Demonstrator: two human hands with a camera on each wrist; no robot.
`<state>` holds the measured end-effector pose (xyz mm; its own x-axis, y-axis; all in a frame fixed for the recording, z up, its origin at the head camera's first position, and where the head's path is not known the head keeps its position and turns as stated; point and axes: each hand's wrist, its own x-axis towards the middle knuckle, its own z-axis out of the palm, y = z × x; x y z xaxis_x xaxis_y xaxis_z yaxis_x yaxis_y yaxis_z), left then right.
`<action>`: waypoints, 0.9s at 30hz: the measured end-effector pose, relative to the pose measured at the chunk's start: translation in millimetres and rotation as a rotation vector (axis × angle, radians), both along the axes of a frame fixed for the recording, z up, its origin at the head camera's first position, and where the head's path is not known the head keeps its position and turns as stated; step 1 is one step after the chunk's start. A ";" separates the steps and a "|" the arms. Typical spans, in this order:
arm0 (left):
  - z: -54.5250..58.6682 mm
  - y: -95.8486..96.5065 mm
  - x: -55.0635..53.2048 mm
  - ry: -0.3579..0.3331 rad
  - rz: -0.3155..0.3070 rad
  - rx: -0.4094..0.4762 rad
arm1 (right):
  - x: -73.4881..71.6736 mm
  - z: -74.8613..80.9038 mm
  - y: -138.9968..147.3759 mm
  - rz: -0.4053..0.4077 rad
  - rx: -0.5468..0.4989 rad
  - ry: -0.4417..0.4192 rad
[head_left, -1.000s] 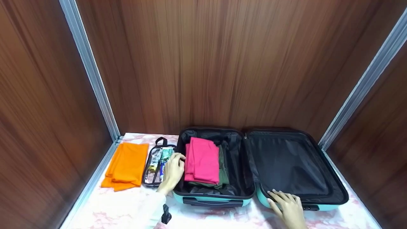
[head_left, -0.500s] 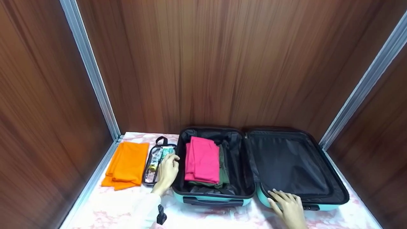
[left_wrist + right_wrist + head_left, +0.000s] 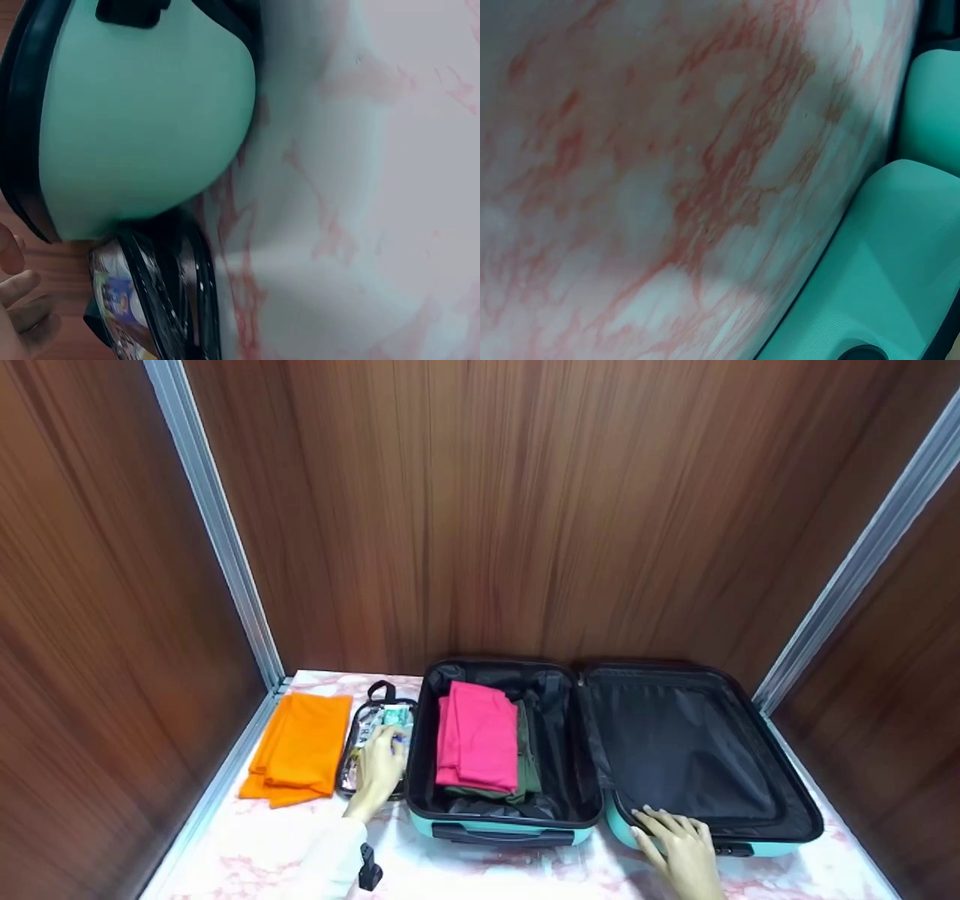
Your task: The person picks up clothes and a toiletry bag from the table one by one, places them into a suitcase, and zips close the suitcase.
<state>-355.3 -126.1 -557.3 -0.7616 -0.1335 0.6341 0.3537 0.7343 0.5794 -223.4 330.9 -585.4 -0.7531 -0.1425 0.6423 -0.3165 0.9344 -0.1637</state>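
Note:
My left hand point(image 3: 379, 765) is over a clear toiletry bag point(image 3: 397, 714) with black trim and a loop handle, hiding part of it. In the left wrist view, the fingers point(image 3: 19, 289) hang loosely bent beside the bag, apart from it and holding nothing. Tubes and packets show through the clear panel. My right hand point(image 3: 681, 847) rests with spread fingers on the front rim of the mint suitcase's right half point(image 3: 795, 834). The left half point(image 3: 505, 819) holds a folded pink cloth point(image 3: 480, 739) on a dark green one point(image 3: 529, 765).
A folded orange cloth point(image 3: 307, 746) lies left of the toiletry bag on the marbled pink-and-white table point(image 3: 247, 855). Wood-look panels point(image 3: 510, 510) stand behind and at both sides. The suitcase's left half stands close to the bag's right side.
My left hand has moved left, from the suitcase's left rim to above the toiletry bag. My right hand stays on the right half's rim, and the cloths have not moved.

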 end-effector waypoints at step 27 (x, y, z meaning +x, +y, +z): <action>-8.2 -59.6 11.0 -0.222 0.168 0.059 | -1.0 -0.6 1.2 -0.009 0.024 -0.003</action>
